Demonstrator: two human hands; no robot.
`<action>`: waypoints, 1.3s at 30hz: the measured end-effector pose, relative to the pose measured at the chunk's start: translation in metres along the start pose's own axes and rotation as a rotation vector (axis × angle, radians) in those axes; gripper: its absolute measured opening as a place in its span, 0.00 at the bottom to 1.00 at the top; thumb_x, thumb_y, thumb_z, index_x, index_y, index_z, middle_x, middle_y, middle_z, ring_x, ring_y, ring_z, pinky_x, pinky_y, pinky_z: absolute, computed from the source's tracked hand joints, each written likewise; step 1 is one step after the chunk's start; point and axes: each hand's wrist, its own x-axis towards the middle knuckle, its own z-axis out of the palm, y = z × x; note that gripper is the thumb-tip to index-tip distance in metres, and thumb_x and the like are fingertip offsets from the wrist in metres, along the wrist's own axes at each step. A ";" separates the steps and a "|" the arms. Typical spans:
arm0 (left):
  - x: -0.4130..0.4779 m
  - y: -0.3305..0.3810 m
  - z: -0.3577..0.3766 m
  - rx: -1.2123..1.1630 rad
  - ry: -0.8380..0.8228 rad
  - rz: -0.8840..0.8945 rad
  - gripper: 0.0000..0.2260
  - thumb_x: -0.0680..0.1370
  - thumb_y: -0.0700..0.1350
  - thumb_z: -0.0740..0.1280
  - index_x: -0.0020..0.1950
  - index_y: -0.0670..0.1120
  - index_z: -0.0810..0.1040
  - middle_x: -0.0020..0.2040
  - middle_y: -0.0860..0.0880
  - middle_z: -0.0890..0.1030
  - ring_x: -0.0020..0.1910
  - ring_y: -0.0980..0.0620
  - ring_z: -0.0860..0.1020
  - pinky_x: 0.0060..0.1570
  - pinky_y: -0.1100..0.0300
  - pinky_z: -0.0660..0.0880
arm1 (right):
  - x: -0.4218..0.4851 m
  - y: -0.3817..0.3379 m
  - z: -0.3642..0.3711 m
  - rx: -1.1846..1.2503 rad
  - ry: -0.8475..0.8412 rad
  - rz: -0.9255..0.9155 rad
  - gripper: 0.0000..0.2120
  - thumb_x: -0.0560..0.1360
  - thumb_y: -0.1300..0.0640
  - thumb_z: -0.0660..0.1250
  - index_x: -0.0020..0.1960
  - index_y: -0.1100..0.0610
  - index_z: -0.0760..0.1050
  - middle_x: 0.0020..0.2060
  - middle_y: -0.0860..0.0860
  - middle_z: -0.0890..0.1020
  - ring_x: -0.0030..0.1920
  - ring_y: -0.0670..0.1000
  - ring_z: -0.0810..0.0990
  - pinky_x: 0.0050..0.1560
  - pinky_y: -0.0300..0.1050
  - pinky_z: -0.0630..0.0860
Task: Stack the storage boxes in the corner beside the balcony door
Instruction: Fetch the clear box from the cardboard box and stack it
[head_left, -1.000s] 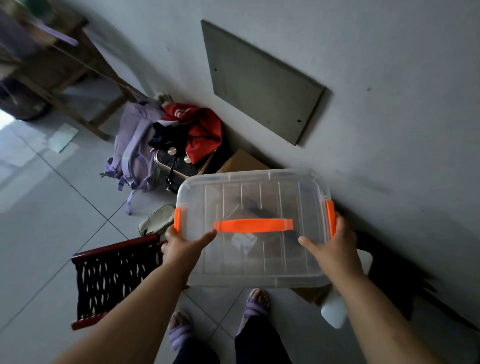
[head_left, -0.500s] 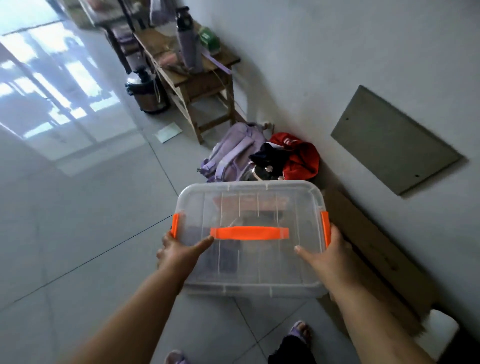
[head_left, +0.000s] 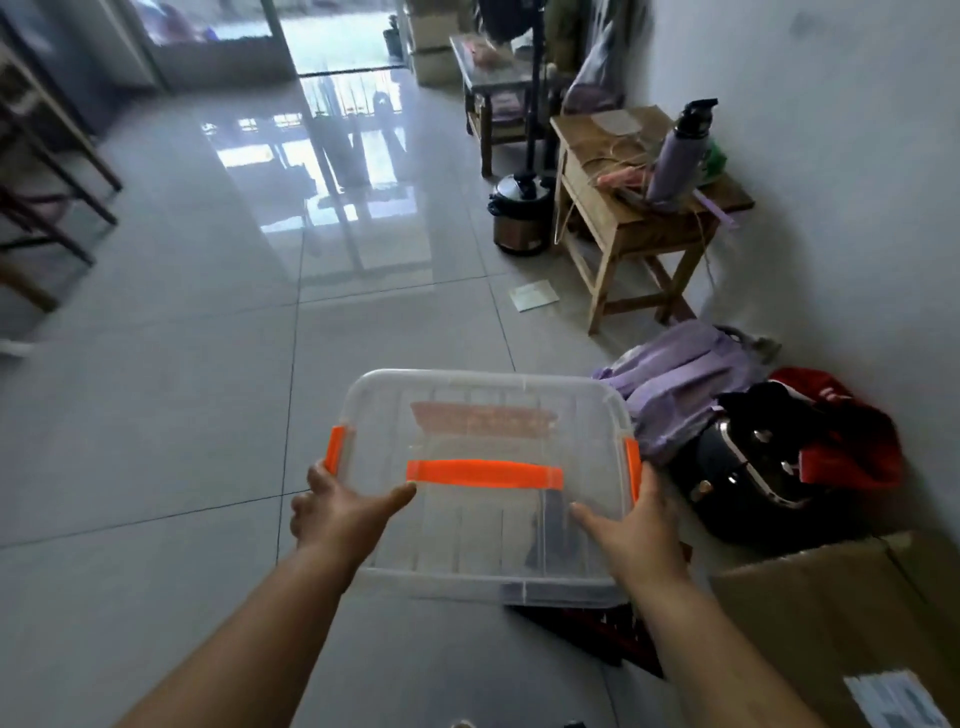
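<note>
L hand (head_left: 340, 512) + R hand (head_left: 631, 525) both clamped on short sides of clear storage box (head_left: 483, 499), thumbs over lid, just below orange latches (head_left: 335, 449). Box carried level at waist height, lid shut, orange handle (head_left: 484, 474) on top. Grip same as 1 s ago; view has swung up from wall/floor to room ahead. Balcony door (head_left: 332, 47) now in sight, well apart across tiled floor (head_left: 182, 364). Purple backpack (head_left: 675, 384), cardboard box (head_left: 831, 613) to R by wall. Judgement: pickup done, carry phase; corner not reached.
</note>
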 end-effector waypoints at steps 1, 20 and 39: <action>0.009 -0.003 -0.009 -0.001 0.026 -0.001 0.49 0.63 0.61 0.78 0.75 0.43 0.59 0.68 0.35 0.70 0.67 0.35 0.68 0.67 0.42 0.68 | 0.004 -0.014 0.009 0.000 -0.019 -0.017 0.48 0.64 0.51 0.79 0.77 0.52 0.57 0.67 0.62 0.70 0.67 0.61 0.69 0.66 0.53 0.68; 0.285 0.106 -0.102 -0.022 0.140 -0.221 0.52 0.63 0.61 0.78 0.76 0.41 0.55 0.69 0.33 0.67 0.67 0.33 0.68 0.66 0.44 0.68 | 0.214 -0.279 0.169 -0.142 -0.240 -0.103 0.49 0.69 0.46 0.74 0.79 0.51 0.48 0.68 0.61 0.64 0.65 0.64 0.70 0.66 0.59 0.70; 0.683 0.337 -0.213 -0.070 0.114 -0.151 0.49 0.64 0.63 0.76 0.74 0.40 0.57 0.67 0.35 0.69 0.67 0.35 0.68 0.65 0.47 0.69 | 0.495 -0.617 0.333 -0.203 -0.131 -0.321 0.46 0.71 0.48 0.72 0.79 0.45 0.47 0.77 0.53 0.59 0.73 0.58 0.63 0.71 0.55 0.63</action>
